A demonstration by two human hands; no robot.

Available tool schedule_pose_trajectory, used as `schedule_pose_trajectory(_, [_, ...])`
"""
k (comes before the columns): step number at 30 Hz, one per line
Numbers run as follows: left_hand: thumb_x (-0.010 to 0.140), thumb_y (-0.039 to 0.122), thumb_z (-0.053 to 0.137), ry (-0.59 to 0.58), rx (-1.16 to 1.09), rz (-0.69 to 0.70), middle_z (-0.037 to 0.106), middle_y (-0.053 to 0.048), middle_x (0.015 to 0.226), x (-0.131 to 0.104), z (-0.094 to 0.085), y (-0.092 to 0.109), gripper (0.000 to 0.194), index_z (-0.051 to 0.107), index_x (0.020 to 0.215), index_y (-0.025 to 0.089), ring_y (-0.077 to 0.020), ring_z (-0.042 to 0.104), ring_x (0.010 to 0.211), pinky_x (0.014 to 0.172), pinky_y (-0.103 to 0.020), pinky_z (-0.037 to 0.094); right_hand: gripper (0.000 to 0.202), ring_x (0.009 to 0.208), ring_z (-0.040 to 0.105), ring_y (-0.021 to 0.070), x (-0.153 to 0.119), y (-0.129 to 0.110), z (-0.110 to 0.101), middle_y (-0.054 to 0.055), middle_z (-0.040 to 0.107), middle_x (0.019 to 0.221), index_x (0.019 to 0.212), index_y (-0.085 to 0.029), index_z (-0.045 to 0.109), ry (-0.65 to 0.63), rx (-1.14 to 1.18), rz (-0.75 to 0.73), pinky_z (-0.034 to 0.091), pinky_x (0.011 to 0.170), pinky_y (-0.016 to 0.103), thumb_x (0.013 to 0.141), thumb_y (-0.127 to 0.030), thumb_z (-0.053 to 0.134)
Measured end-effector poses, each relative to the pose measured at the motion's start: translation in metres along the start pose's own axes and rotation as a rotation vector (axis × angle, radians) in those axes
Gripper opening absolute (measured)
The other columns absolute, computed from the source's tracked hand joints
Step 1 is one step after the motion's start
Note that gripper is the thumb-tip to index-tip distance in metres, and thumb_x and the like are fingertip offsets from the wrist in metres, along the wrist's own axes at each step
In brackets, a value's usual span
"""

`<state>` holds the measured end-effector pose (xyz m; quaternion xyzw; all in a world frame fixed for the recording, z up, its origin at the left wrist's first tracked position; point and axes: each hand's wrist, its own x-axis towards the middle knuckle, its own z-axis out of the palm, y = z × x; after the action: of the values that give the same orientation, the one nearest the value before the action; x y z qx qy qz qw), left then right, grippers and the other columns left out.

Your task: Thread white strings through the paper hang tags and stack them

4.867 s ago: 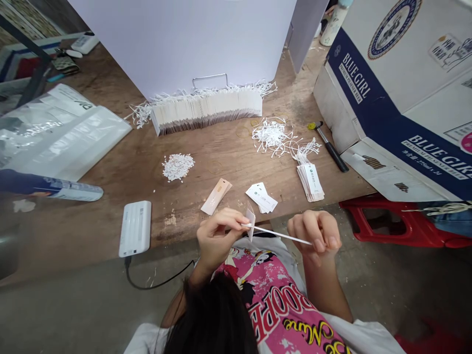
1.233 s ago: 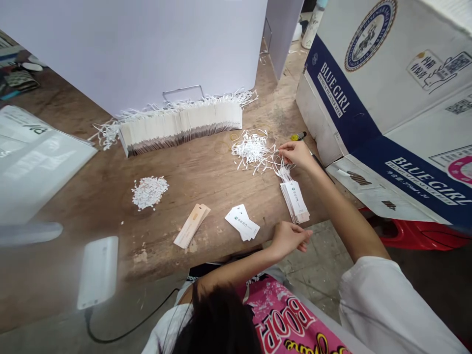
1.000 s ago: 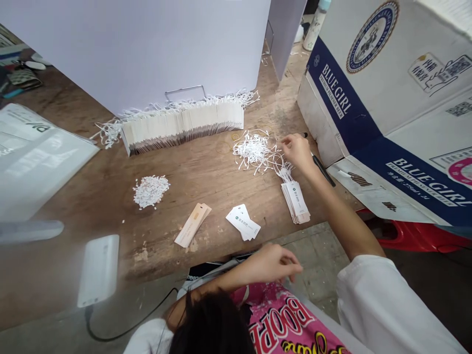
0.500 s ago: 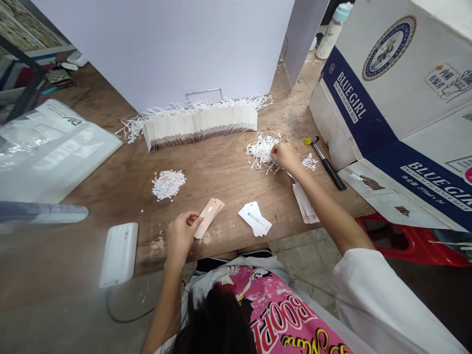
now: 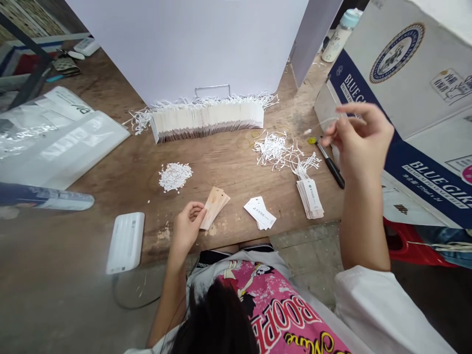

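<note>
My left hand [image 5: 187, 225] pinches the left edge of a small fanned stack of tan cards [image 5: 215, 206] at the table's front. Raised over the table's right side, my right hand [image 5: 363, 140] holds a thin white string [image 5: 324, 121] between thumb and finger. White loose strings [image 5: 273, 149] lie in a tangled pile at the middle right. A few white printed cards [image 5: 260, 213] rest right of the tan ones. Farther right is a stack of tags with strings [image 5: 309, 198]. A pile of small white bits [image 5: 174, 177] lies behind my left hand.
A long row of upright tags [image 5: 208, 119] stands before a pale panel [image 5: 191, 44]. A hammer [image 5: 334, 169] lies beside a large cardboard box [image 5: 416, 123] at right. Plastic bags [image 5: 73, 137] and a white power bank [image 5: 126, 242] are at left.
My right hand has lifted from the string pile and moved right, now with a string in it. The tag stack it partly covered shows fully. The whole view has shifted slightly.
</note>
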<state>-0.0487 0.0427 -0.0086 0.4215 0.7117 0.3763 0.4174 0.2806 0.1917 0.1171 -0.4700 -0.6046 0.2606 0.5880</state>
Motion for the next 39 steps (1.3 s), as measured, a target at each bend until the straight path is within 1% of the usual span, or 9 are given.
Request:
schedule_pose_trajectory(4, [0.068, 0.035, 0.068, -0.086, -0.233, -0.040, 0.065, 0.000, 0.084, -0.011, 0.001, 0.006, 0.057, 0.043, 0.116, 0.021, -0.0133, 0.064, 0.069, 0.064, -0.024, 0.051, 0.014, 0.044, 0.046, 0.0082, -0.078, 0.005, -0.003, -0.001, 0.062, 0.068, 0.085, -0.020, 0.070, -0.190, -0.041, 0.345, 0.033, 0.042, 0.024, 0.079, -0.021, 0.057])
schedule_pose_trajectory(6, [0.068, 0.031, 0.069, -0.160, -0.277, -0.045, 0.061, 0.002, 0.086, -0.016, 0.003, 0.009, 0.070, 0.033, 0.127, 0.025, -0.0100, 0.061, 0.063, 0.061, -0.022, 0.050, 0.017, 0.052, 0.052, 0.0132, -0.119, 0.023, 0.004, 0.002, 0.066, 0.067, 0.080, -0.019, 0.071, -0.332, -0.212, 0.525, 0.037, 0.048, 0.026, 0.076, -0.025, 0.056])
schedule_pose_trajectory(11, [0.064, 0.027, 0.072, -0.270, -0.326, -0.104, 0.060, 0.000, 0.092, -0.027, 0.020, 0.006, 0.078, 0.027, 0.127, 0.025, -0.0107, 0.062, 0.069, 0.066, -0.025, 0.052, 0.014, 0.054, 0.053, 0.0192, -0.178, 0.058, 0.026, 0.002, 0.062, 0.055, 0.067, -0.020, 0.072, -0.389, -0.340, 0.637, 0.039, 0.055, 0.030, 0.060, -0.032, 0.072])
schedule_pose_trajectory(17, [0.070, 0.027, 0.067, -0.367, -0.340, -0.110, 0.059, -0.011, 0.118, -0.042, 0.048, 0.002, 0.053, 0.041, 0.116, 0.021, -0.0191, 0.065, 0.094, 0.080, -0.034, 0.054, 0.019, 0.054, 0.056, 0.0200, -0.181, 0.057, 0.024, 0.003, 0.063, 0.053, 0.056, -0.019, 0.067, -0.309, -0.248, 0.748, 0.037, 0.053, 0.029, 0.059, -0.037, 0.073])
schedule_pose_trajectory(21, [0.074, 0.028, 0.065, -0.346, -0.372, -0.086, 0.054, -0.014, 0.131, -0.049, 0.064, 0.010, 0.053, 0.038, 0.119, 0.021, -0.0219, 0.064, 0.104, 0.085, -0.036, 0.053, 0.034, 0.054, 0.057, 0.0179, -0.187, 0.039, 0.026, 0.005, 0.068, 0.062, 0.063, -0.017, 0.068, -0.287, -0.075, 0.802, 0.041, 0.052, 0.029, 0.063, -0.050, 0.071])
schedule_pose_trajectory(29, [0.085, 0.035, 0.057, -0.242, -0.425, 0.048, 0.067, -0.010, 0.109, -0.063, 0.081, 0.024, 0.034, 0.042, 0.112, 0.020, -0.0210, 0.066, 0.101, 0.085, -0.032, 0.053, 0.025, 0.058, 0.057, 0.0183, -0.216, 0.003, 0.060, 0.004, 0.066, 0.063, 0.063, -0.018, 0.069, -0.269, 0.175, 0.849, 0.044, 0.055, 0.030, 0.065, -0.042, 0.076])
schedule_pose_trajectory(33, [0.090, 0.036, 0.049, -0.081, -0.320, 0.075, 0.065, -0.010, 0.108, -0.062, 0.077, 0.020, 0.046, 0.031, 0.130, 0.022, -0.0203, 0.068, 0.092, 0.081, -0.033, 0.055, 0.021, 0.045, 0.034, 0.0088, -0.212, -0.011, 0.045, -0.005, 0.047, 0.054, 0.084, -0.021, 0.066, -0.212, 0.513, 0.851, 0.027, 0.044, 0.023, 0.072, -0.038, 0.071])
schedule_pose_trajectory(36, [0.095, 0.034, 0.038, -0.088, -0.311, 0.131, 0.060, -0.011, 0.117, -0.066, 0.075, 0.024, 0.058, 0.010, 0.144, 0.027, -0.0182, 0.068, 0.084, 0.076, -0.034, 0.056, 0.027, 0.042, 0.014, 0.0065, -0.206, -0.026, 0.029, -0.011, 0.026, 0.049, 0.090, -0.025, 0.054, -0.232, 0.859, 0.914, 0.015, 0.042, 0.021, 0.071, -0.033, 0.071])
schedule_pose_trajectory(39, [0.096, 0.030, 0.035, -0.232, -0.200, 0.332, 0.054, -0.011, 0.122, -0.074, 0.072, 0.035, 0.041, 0.041, 0.136, 0.028, -0.0180, 0.064, 0.091, 0.083, -0.035, 0.054, 0.028, 0.040, 0.008, 0.0067, -0.203, -0.039, 0.022, -0.013, 0.021, 0.047, 0.086, -0.026, 0.046, -0.293, 1.013, 0.951, 0.012, 0.039, 0.020, 0.073, -0.030, 0.070])
